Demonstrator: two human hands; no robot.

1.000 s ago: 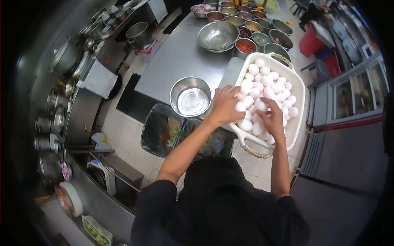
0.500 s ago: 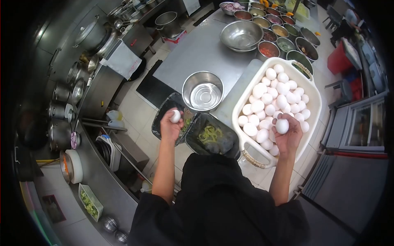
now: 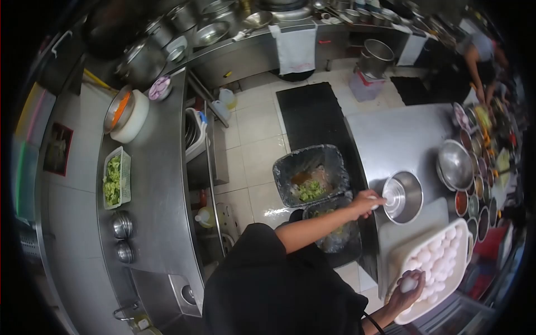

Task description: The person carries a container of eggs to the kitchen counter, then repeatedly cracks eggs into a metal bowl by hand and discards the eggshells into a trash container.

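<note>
A white egg (image 3: 374, 207) shows partly under the fingers of my left hand (image 3: 362, 205), which is closed around it. Those fingertips reach the near rim of a round steel pot (image 3: 412, 196) on the steel table; whether they touch it I cannot tell. My right hand (image 3: 397, 301) grips another egg (image 3: 409, 285) over the near corner of a white handled tub (image 3: 462, 273). Many loose eggs (image 3: 437, 258) fill this tub. Beneath my left forearm stand two black-lined bins, the farther one (image 3: 282, 187) holding green scraps.
A pale cutting board (image 3: 410, 229) lies between pot and tub. Steel bowls (image 3: 455, 162) and several ingredient containers (image 3: 461, 204) crowd the table's far side. To the left, a steel counter (image 3: 156, 184) carries a basket of chopped greens (image 3: 113, 181). A co-worker (image 3: 480, 58) stands at far right.
The view has swung left, so the table and tub appear farther right. My left hand has moved from above the bins to the pot's rim. Both hands keep their eggs.
</note>
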